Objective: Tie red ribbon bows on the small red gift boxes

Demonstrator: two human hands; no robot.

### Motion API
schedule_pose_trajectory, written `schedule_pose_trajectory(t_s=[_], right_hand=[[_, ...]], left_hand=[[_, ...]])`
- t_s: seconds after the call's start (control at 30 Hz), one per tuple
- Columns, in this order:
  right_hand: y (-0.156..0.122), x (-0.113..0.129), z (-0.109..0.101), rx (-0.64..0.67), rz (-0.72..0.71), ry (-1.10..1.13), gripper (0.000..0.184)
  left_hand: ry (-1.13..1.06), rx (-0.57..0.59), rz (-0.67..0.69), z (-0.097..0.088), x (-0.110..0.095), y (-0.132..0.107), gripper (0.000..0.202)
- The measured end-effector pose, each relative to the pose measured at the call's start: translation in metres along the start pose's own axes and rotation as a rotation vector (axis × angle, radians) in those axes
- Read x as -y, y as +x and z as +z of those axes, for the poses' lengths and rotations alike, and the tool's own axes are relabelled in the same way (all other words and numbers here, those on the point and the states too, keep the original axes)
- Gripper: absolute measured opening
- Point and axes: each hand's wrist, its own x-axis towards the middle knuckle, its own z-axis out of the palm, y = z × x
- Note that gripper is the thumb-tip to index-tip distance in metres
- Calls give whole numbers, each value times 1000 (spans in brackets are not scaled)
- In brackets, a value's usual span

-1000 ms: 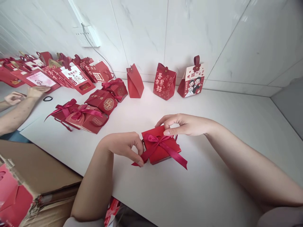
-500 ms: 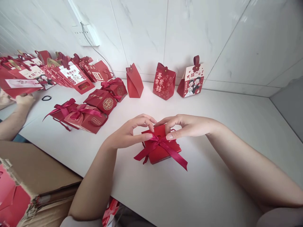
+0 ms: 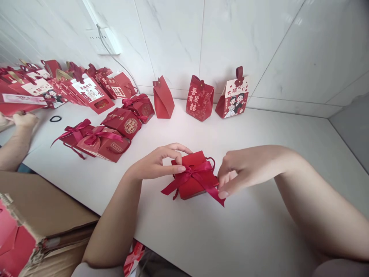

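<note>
A small red gift box (image 3: 198, 157) sits in front of me on the white table, with dark red cords at its sides. A magenta satin ribbon (image 3: 192, 173) is tied in a bow across its top. At the bow's left side, my left hand (image 3: 161, 161) is closed, thumb and forefinger at the loop, its other fingers reaching over the back of the box. To the right, my right hand (image 3: 239, 173) pinches the ribbon's right tail near its end; its curled fingers partly hide the box's right edge.
Several finished boxes with bows (image 3: 103, 142) stand left of centre. Three upright red bags, including a bride-and-groom bag (image 3: 235, 100), line the wall. More red bags (image 3: 89, 92) crowd the back left, near another person's hand (image 3: 25, 120). A cardboard box (image 3: 49, 207) is at lower left.
My right hand has left the bow's right loop and moved right and down to the ribbon's right tail. The left hand stays at the left loop.
</note>
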Motion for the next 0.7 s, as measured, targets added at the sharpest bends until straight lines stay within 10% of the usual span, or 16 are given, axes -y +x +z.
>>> schedule_pose_trajectory(t_s=[0.27,0.7], right_hand=[[18,-15,-8,-327,42,36,33],[34,-21,-7,-227,-235,484,37]], left_hand=[[102,-177,-140,-3,3,-1,24],[133,-228,-207,-8,3,-5,27]])
